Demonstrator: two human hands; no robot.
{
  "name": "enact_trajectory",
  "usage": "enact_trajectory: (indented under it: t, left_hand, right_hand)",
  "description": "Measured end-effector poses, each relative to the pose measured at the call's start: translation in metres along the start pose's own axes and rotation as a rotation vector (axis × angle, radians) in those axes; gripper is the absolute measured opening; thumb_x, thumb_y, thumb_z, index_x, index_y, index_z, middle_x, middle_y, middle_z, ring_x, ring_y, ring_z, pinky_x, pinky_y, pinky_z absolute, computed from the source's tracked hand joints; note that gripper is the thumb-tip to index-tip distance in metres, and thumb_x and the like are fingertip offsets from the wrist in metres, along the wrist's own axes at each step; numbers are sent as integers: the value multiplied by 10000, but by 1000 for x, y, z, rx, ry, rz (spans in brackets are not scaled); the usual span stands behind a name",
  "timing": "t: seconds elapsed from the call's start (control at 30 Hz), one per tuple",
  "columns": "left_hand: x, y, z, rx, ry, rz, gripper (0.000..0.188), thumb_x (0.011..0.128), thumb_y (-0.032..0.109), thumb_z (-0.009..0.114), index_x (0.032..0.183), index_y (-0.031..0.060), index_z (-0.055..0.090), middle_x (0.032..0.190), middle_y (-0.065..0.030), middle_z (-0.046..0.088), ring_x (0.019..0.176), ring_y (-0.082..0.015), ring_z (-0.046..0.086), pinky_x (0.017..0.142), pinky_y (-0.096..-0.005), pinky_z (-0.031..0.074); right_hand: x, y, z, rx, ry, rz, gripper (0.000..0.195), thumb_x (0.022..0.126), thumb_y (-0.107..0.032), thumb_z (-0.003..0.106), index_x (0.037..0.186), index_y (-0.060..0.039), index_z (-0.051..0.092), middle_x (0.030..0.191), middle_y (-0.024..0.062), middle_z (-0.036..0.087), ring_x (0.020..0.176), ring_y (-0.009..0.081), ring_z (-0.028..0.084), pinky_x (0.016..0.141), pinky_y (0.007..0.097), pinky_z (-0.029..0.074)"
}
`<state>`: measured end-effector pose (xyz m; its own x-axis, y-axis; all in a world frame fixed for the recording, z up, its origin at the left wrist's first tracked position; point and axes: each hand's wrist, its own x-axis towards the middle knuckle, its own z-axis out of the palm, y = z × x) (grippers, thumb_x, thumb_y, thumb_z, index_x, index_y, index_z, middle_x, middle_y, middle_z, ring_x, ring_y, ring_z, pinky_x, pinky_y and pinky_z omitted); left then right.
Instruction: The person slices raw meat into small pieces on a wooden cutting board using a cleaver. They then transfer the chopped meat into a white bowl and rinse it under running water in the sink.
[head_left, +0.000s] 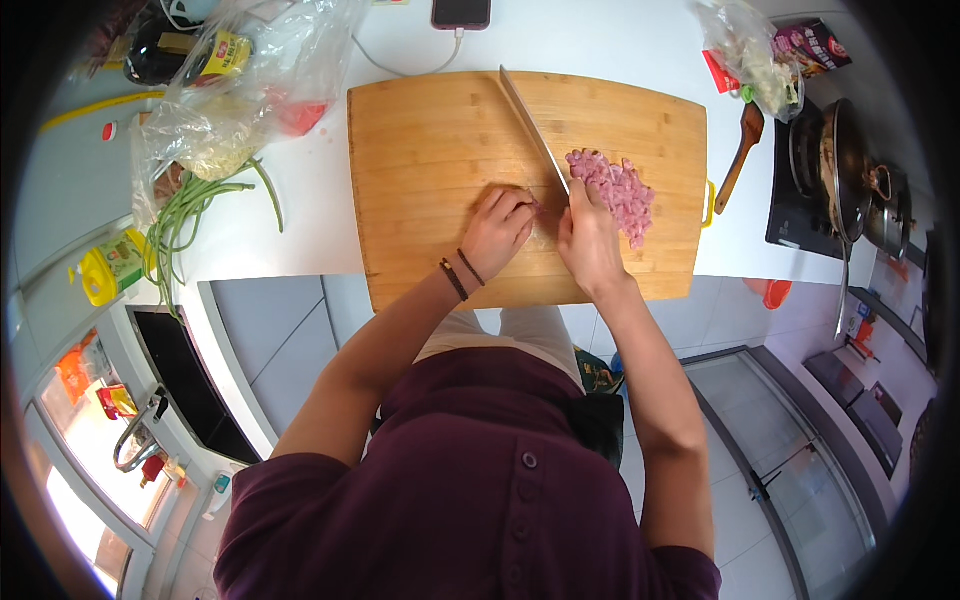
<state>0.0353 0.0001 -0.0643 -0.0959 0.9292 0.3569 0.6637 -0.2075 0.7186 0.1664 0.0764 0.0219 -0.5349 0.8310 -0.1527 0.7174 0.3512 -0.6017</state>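
Observation:
A wooden cutting board lies on the white counter in front of me. My right hand grips a kitchen knife, whose blade points away from me and slants to the left, seen nearly edge-on. Just left of the knife, my left hand rests on the board with curled fingers. A small piece of meat shows at those fingertips, mostly hidden by them. Diced raw pink meat is heaped on the board to the right of the knife, partly behind my right hand.
Long green beans, a plastic bag and a yellow-capped jug are at left, near the sink. A phone on a cable lies beyond the board. Rightward are a wooden spatula and a lidded pan on a cooktop.

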Motion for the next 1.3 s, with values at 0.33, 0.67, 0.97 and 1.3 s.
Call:
enact_trajectory:
  t: [0.33,0.67,0.97,1.3]
  left_hand:
    - [1,-3,2,16,21,9,172,721,2,672,881,26,614,973,-82,592,942,-262,549,826,-342,482]
    - [-4,-6,1,18,-20,11,197,718,33,674,906,42,613,990,-81,598,961,-261,556,856,-349,481]
    - [-10,-1,-3,39,-20,39,187,725,32,674,907,54,636,1015,-67,581,981,-239,538,868,-350,468]
    - [-7,-2,-4,14,1,30,206,728,-13,696,918,38,638,972,-75,606,930,-267,566,801,-360,482]
  right_hand:
    - [-49,-14,-17,43,-65,45,382,765,124,522,1139,54,485,895,298,544,747,496,568,623,527,462]
    - [-29,-10,15,14,-92,2,372,680,148,568,1036,66,494,930,320,549,711,472,606,608,506,516]
    - [-11,15,-10,-82,30,-29,299,750,115,530,1036,27,509,899,277,577,754,465,601,610,504,501]
    - [-60,-14,-14,-19,-142,40,608,739,112,548,1297,-38,361,1003,294,563,693,481,599,595,526,504]
